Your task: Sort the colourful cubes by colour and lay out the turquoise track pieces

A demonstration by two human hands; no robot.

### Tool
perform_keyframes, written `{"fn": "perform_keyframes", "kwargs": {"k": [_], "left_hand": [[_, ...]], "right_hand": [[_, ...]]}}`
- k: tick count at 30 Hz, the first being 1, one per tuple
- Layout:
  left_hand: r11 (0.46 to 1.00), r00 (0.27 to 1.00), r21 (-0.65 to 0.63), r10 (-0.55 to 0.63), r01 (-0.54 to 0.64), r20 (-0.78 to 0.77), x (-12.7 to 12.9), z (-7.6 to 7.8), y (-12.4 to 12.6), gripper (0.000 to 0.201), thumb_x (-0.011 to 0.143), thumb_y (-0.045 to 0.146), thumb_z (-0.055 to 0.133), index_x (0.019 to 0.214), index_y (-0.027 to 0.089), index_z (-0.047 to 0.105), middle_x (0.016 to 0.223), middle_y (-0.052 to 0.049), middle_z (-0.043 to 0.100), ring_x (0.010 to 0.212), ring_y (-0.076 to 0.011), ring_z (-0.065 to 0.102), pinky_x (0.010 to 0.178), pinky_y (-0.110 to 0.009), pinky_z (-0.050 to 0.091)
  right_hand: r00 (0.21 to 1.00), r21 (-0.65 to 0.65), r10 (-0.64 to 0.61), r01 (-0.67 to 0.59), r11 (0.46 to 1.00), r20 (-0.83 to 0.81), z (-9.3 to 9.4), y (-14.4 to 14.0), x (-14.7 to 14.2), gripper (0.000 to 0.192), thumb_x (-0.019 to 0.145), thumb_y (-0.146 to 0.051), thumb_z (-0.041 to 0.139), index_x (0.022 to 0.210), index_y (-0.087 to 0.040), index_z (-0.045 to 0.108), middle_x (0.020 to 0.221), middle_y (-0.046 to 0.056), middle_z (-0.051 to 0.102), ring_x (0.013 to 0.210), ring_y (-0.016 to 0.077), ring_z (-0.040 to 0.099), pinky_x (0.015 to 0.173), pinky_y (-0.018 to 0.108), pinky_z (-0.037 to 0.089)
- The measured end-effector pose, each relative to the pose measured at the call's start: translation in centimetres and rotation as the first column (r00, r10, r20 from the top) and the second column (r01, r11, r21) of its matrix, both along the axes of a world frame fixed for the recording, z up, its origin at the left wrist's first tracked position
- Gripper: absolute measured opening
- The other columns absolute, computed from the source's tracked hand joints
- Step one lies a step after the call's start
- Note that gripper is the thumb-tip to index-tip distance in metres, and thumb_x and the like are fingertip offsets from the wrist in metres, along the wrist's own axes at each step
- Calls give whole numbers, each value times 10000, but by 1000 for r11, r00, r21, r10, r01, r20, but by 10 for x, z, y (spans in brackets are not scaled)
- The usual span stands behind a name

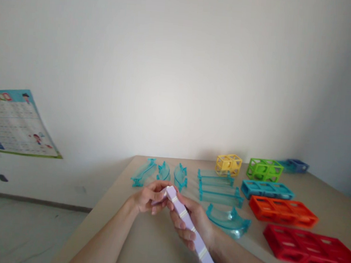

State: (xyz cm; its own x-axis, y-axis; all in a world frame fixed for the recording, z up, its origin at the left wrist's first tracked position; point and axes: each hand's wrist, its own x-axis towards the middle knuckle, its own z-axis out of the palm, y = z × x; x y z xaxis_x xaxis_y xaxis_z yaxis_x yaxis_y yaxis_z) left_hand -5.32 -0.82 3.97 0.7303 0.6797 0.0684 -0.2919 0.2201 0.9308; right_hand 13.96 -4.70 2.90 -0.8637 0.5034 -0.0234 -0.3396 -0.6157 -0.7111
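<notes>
Lilac bar (187, 222), one: held above the table (143, 245), long axis running from far-left tip to near-right end; left hand (149, 196) pinches the far tip, right hand (191, 222) closes round the middle. Bare tabletop beneath; left edge near. Beyond: seven clear teal track pieces (220, 194); to the right, six open-frame blocks (282, 211).

Bare white wall (180, 67), poster (15, 122)

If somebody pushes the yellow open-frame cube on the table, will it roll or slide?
The yellow cube would probably slide, not roll: it rests on a flat face. Its hollow frame suggests it is light. On the smooth table a gentle push might move it easily.
</notes>
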Motion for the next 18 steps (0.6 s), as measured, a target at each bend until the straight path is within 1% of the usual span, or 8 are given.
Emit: {"fn": "perform_keyframes", "kwargs": {"k": [3, 6, 8, 11, 13, 15, 18], "left_hand": [[1000, 999, 9, 18, -18, 40, 8, -4, 3, 491, 673, 408, 782, 1076, 158, 654, 696, -77, 716, 315, -74, 488, 282, -156, 345], [999, 999, 44, 29, -30, 33, 9, -7, 5, 423, 697, 387, 768, 1038, 162, 657, 685, -67, 710, 339, -85, 511, 297, -159, 351], [993, 997, 95, 73, -76, 27, 9, -9, 6, 405, 702, 376, 768, 1026, 162, 654, 672, -59, 699, 358, -80, 509, 318, -156, 344], [970, 987, 184, 157, -158, 21, 10, -12, 7, 421, 708, 380, 765, 1051, 168, 645, 664, -49, 682, 401, -76, 505, 362, -159, 344], [959, 984, 221, 180, -177, 7, 10, -12, 7, 432, 696, 391, 772, 1043, 165, 648, 664, -51, 677, 432, -85, 515, 390, -169, 359], [962, 986, 224, 166, -159, -12, 10, -10, 7, 448, 695, 407, 767, 1048, 158, 650, 659, -56, 679, 420, -90, 516, 387, -176, 361], [987, 995, 146, 82, -73, -52, 7, -5, 7, 497, 719, 438, 731, 1112, 151, 631, 676, -75, 699, 351, -91, 493, 339, -184, 348]], "right_hand": [[999, -15, -51, 50, 999, -17, -1, 2, 2, 408, 929, -560, 338, 872, -196, 514, 512, -70, 494, 248, 47, 294, 261, 170, 376], [1000, -40, -29, 29, 999, -6, -3, 5, 2, 415, 931, -548, 330, 856, -183, 512, 495, -65, 492, 239, 54, 298, 254, 176, 370], [1000, -45, -25, 26, 999, 13, -5, 6, 2, 428, 929, -547, 326, 846, -172, 514, 482, -61, 491, 230, 58, 297, 247, 183, 367], [997, -32, -70, 71, 997, 23, -6, 7, 1, 431, 939, -527, 311, 855, -164, 528, 465, -56, 498, 221, 58, 276, 240, 181, 356], [995, -30, -94, 95, 995, 28, -6, 7, 1, 438, 946, -517, 295, 856, -164, 539, 453, -54, 499, 222, 57, 267, 237, 176, 346], [995, -42, -93, 95, 995, 45, -6, 6, 0, 443, 943, -522, 295, 845, -168, 542, 446, -54, 494, 223, 57, 272, 235, 175, 336], [996, -63, -66, 70, 996, 62, -5, 5, 0, 428, 935, -526, 306, 821, -181, 531, 458, -53, 501, 226, 58, 291, 240, 173, 323]]}}
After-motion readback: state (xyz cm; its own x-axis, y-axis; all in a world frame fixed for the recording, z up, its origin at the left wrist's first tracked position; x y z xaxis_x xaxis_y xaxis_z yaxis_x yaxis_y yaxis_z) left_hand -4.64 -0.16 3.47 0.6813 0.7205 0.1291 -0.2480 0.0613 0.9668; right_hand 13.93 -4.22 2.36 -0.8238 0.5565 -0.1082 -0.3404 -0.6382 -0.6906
